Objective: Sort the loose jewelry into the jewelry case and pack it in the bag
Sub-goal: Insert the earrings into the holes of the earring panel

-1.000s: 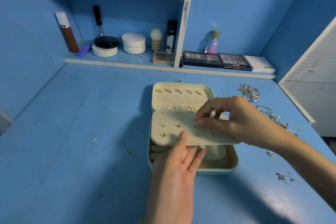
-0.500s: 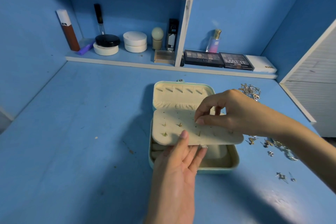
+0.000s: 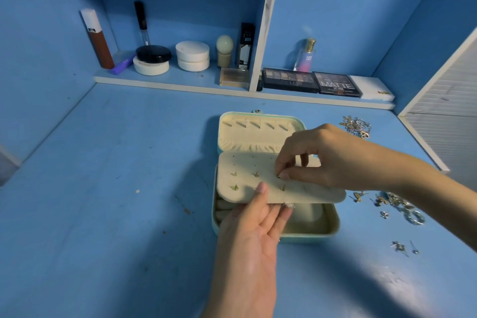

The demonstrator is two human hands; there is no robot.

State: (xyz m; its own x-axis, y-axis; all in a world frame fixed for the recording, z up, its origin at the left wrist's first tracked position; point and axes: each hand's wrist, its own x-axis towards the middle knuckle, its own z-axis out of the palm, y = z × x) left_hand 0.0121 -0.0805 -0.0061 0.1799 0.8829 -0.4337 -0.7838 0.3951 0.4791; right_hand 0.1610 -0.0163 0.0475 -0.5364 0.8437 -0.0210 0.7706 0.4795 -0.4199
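My left hand [image 3: 247, 237] pinches the earring panel [image 3: 245, 184] by its front edge, my right hand [image 3: 333, 160] pinches a stud [image 3: 278, 176] on it; loose jewelry [image 3: 392, 200] lies right of the jewelry case [image 3: 333, 230].

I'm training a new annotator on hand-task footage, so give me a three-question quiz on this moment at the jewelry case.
1. True or false: the jewelry case lies shut on the table.
2. On which side of the case does the loose jewelry lie? A) its left B) its right C) in front of it
3. Fill in: the left hand holds up the earring panel while the right hand pinches a small ____ against it.
Key: 1 false, the case is open. 2 B. 3 stud.
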